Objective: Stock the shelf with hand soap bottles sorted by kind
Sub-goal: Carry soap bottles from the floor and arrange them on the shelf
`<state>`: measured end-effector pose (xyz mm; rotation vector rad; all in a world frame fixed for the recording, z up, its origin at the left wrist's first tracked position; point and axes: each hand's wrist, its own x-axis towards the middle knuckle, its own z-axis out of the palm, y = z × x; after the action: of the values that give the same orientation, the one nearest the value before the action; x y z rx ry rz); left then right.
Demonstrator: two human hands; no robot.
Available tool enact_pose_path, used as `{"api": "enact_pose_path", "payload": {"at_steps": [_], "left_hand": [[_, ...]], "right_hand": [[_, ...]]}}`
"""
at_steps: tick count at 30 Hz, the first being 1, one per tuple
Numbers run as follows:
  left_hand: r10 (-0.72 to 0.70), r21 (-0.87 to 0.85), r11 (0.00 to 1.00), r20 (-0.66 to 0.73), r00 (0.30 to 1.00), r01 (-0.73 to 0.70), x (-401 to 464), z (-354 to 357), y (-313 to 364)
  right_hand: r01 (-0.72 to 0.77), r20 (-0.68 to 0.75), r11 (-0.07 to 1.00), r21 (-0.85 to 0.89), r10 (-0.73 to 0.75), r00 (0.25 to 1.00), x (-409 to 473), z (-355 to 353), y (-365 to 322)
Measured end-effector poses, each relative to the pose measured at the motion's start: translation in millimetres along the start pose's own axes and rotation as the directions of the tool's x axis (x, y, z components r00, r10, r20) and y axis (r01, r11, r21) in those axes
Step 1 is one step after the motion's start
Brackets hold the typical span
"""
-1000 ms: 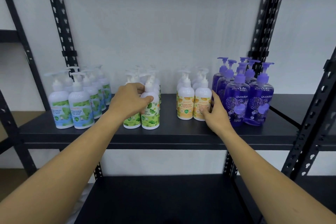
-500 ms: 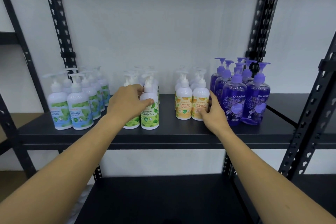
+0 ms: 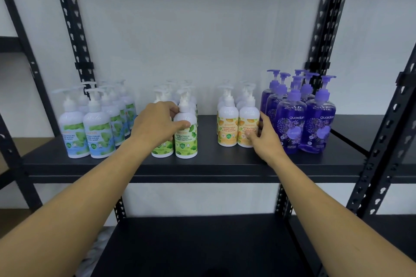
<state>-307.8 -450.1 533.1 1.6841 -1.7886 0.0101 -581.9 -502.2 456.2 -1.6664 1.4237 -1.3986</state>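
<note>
Black metal makes up the shelf point(image 3: 225, 164), and four groups of soap bottles stand on it in short rows running from the front edge toward the back. Blue-label bottles point(image 3: 86, 130) sit near the left end, green-label bottles point(image 3: 185, 135) left of the middle, orange-label bottles point(image 3: 237, 128) right of the middle, and purple bottles point(image 3: 304, 123) near the right end, just beside the orange ones. The left hand point(image 3: 157, 126) has its fingers curled round the front left green bottle, thumb lying against its front neighbour. The right hand point(image 3: 264, 139) rests against the right side of the front orange bottle, between it and the purple group, thumb on the label; whether its fingers curl round the bottle I cannot tell.

Sorting looks nearly done, so the step in hand seems to be squaring up the rows. Next, each hand likely needs a gentle sideways nudge, keeping labels forward and the front bottles level with the front edge, without tipping the tall pump tops.
</note>
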Motion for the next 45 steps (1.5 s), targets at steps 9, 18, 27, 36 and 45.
{"api": "enact_pose_path", "payload": {"at_steps": [9,18,27,36,45], "left_hand": [[0.000,0.088,0.996,-0.023,1.000,0.002,-1.5,-2.4,4.8],[0.029,0.079,0.997,-0.073,0.997,-0.023,-18.8,-2.7,3.4],[0.155,0.009,0.988,-0.154,0.976,-0.155,-88.4,20.4,28.3],[0.336,0.045,0.939,0.092,0.937,-0.341,-163.8,107.8,66.7],[0.466,-0.024,0.870,0.368,0.805,-0.492,-240.1,207.7,112.4]], "right_hand": [[-0.005,0.010,1.000,0.003,0.005,1.000,1.4,-0.5,2.4],[0.027,-0.103,0.989,-0.146,-0.043,0.994,-23.1,4.7,-9.2],[0.167,-0.033,0.918,-0.359,-0.192,0.981,-100.9,-8.0,-15.6],[0.065,-0.023,0.837,-0.544,-0.092,0.995,-191.7,-53.3,32.8],[-0.164,-0.069,0.737,-0.655,0.157,0.985,-284.7,-116.7,118.9]]}}
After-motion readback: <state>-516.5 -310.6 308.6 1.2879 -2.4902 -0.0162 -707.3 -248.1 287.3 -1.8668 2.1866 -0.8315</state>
